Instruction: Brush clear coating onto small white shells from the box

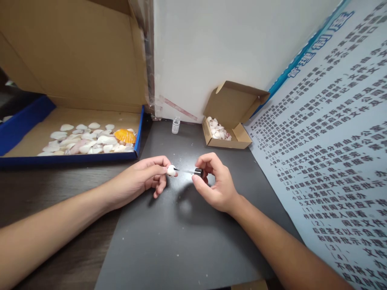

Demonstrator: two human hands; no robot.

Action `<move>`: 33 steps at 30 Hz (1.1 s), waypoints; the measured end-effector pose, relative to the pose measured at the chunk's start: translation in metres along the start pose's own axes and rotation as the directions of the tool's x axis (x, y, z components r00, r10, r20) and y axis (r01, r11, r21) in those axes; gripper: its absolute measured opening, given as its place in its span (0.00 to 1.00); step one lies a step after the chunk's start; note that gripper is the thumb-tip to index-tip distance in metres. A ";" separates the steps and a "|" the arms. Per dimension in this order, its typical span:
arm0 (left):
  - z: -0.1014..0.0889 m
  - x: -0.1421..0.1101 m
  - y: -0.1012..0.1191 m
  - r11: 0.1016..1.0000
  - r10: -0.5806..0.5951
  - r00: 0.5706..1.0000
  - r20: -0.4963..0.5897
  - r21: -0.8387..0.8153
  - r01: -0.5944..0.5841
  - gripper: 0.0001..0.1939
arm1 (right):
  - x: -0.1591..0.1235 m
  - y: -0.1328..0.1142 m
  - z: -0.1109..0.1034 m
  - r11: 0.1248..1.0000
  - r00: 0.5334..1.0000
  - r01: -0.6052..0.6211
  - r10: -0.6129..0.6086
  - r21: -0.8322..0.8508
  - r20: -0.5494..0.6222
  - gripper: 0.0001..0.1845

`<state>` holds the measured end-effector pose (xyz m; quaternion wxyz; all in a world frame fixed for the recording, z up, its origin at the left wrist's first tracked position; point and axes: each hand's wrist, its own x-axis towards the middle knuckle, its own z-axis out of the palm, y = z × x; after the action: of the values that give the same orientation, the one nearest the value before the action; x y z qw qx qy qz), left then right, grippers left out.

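Between the thumb and fingers of my left hand (151, 172) is a small white seashell (171, 170), held above the grey mat. My right hand (217, 183) pinches the black cap of a brush applicator (198, 172). Its thin clear stem points left, and the dark tip meets the shell, or comes very close to it. Behind the hands stands a small clear glass bottle (175, 125) with a white label, upright and with no cap visible on it.
At the left, a blue-edged cardboard box (137, 141) holds many white shells (87, 139) and an orange scallop shell (125, 136). A smaller open carton (225, 143) with shells stands at the back right. A printed board (326, 133) leans along the right side; a white panel (211, 44) rises behind.
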<state>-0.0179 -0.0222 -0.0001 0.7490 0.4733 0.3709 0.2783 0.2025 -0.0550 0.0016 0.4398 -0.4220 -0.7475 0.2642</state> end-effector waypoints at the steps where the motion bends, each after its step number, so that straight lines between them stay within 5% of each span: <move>1: -0.001 0.000 0.000 1.000 0.001 1.000 0.006 0.003 -0.001 0.09 | 0.000 0.000 0.000 1.000 1.000 -0.007 0.007 -0.012 -0.009 0.12; 33: 0.004 -0.002 0.004 1.000 -0.008 1.000 -0.023 -0.006 0.008 0.07 | 0.000 0.002 -0.002 0.999 0.999 0.035 -0.036 0.013 0.020 0.07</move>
<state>-0.0157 -0.0241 0.0050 0.7471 0.4664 0.3806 0.2818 0.2052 -0.0538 0.0012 0.4393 -0.4033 -0.7576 0.2653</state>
